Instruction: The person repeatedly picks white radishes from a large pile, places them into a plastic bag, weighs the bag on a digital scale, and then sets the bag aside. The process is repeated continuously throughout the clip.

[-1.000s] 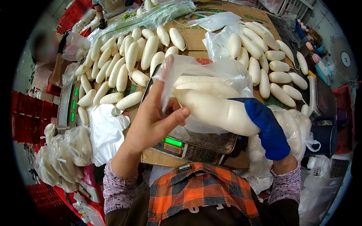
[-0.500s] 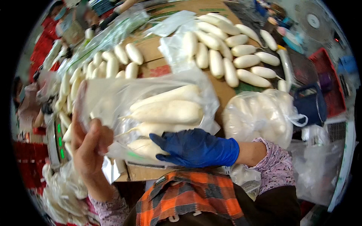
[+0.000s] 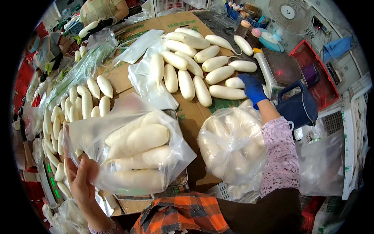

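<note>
My bare left hand [image 3: 82,177] grips the edge of a clear plastic bag [image 3: 180,156] at the near left. Several white radishes [image 3: 148,136] lie side by side in that bag, which rests over a metal-edged tray or scale [image 3: 182,180]. My right hand [image 3: 254,90], in a blue glove, is stretched out to the right-hand pile and closes over the end of a white radish [image 3: 233,82]; its fingertips are partly hidden. Just below my right forearm sits a full, knotted bag of white radishes [image 3: 230,146].
Loose white radishes [image 3: 187,84] cover the cardboard [image 3: 191,117]; another heap [image 3: 86,103] lies left. To the right stand a scale [image 3: 278,66], a dark blue jug [image 3: 298,103], a red basket [image 3: 331,85] and a fan [image 3: 288,12]. Two people work at the far left.
My right hand has left the radishes in the open bag and reached out to the pile at the right. My left hand still holds the bag. The whole view has shifted.
</note>
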`<state>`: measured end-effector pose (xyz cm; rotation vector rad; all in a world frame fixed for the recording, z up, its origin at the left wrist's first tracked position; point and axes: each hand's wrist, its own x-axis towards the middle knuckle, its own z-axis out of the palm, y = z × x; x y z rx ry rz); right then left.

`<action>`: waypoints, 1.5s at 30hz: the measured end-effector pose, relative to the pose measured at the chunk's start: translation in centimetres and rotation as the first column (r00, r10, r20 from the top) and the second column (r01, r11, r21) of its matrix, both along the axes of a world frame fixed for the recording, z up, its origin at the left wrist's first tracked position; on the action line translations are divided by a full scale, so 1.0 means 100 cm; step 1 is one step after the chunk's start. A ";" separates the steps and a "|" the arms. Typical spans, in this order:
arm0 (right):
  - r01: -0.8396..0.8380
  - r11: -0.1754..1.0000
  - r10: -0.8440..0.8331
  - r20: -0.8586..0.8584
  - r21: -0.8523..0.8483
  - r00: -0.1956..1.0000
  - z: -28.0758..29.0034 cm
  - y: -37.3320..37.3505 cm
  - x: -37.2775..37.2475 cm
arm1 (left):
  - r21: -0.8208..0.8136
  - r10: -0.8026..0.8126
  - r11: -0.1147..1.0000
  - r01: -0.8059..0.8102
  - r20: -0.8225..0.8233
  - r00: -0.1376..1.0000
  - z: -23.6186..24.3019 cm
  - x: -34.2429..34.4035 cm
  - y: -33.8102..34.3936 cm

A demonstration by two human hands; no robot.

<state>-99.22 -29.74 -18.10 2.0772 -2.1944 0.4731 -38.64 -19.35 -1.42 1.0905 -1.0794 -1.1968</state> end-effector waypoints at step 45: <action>-0.165 0.974 0.227 0.597 -0.158 0.769 0.108 -0.084 0.130 | -0.069 0.055 0.996 -0.054 0.010 0.998 0.000 -0.027 -0.012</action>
